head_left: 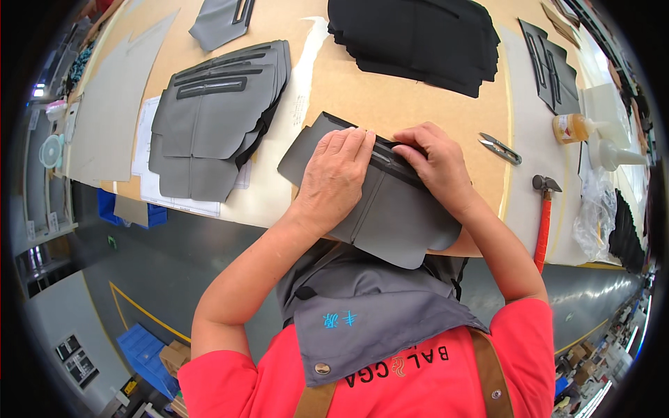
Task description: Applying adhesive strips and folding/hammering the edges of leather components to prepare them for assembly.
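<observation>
Two bare hands are working on a grey panel (pixel 401 216) that is lying at the near edge of the table (pixel 390 97) and overhanging it. Left hand (pixel 334 174): fingers lying together across the panel; thumb hidden, grip cannot be told. Right hand (pixel 437 164): thumb and forefinger apparently pinching the black strip (pixel 401 167). Judged step: aligning or pressing the strip. Next move is probably calling for even fingertip pressure along it, with the panel lying flat.

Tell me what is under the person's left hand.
The left hand lies on a grey panel, which shows on both sides of it; a black-edged strip shows to its right. What the hand covers cannot be seen.
</observation>
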Motion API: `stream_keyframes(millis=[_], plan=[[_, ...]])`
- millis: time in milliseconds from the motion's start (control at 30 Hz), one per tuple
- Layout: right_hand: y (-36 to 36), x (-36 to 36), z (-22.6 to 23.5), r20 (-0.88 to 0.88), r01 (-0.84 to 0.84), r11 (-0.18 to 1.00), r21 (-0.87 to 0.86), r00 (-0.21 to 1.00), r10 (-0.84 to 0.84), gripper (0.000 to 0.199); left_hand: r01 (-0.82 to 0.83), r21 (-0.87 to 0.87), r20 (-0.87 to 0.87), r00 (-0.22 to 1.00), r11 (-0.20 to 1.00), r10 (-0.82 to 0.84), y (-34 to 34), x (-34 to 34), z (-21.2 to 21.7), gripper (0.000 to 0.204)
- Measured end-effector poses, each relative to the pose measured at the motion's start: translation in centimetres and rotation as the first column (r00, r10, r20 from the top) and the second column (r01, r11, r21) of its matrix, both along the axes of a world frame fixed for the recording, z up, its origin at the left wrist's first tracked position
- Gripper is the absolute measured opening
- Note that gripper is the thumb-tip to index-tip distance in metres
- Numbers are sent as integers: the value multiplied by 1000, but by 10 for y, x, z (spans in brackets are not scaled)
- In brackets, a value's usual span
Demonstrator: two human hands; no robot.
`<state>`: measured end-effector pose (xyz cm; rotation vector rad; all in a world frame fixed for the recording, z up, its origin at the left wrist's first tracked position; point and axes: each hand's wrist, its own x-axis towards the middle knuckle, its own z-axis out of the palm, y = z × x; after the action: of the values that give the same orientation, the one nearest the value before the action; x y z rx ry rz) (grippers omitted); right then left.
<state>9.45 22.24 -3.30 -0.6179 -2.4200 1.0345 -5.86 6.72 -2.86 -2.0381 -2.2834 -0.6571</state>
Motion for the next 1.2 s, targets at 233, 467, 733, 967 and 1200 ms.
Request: stream_keyframes(millis=[233, 467, 733, 967, 1200], plan=[[-5, 6, -5, -103, -57, 983, 173, 992, 76, 13, -17, -9, -22, 1000, 1000, 17, 1, 5, 1, 56], [-2, 6, -3, -77, -115, 896, 429, 984, 163, 18, -7, 9, -46, 999, 1000, 7, 1, 11, 3, 55], [-4, 19, -1, -34, -78, 988, 133, 996, 83, 24, 19, 29, -4, 1000, 999, -19, 1, 14, 0, 51], [2, 26, 3, 93, -284, 803, 523, 956, 277, 40, 15, 19, 6, 1000, 1000, -15, -1, 15, 1, 53], [1, 30, -4, 16, -189, 916, 354, 980, 196, 42, 78, 9, -36, 996, 997, -77, 2, 19, -1, 53]])
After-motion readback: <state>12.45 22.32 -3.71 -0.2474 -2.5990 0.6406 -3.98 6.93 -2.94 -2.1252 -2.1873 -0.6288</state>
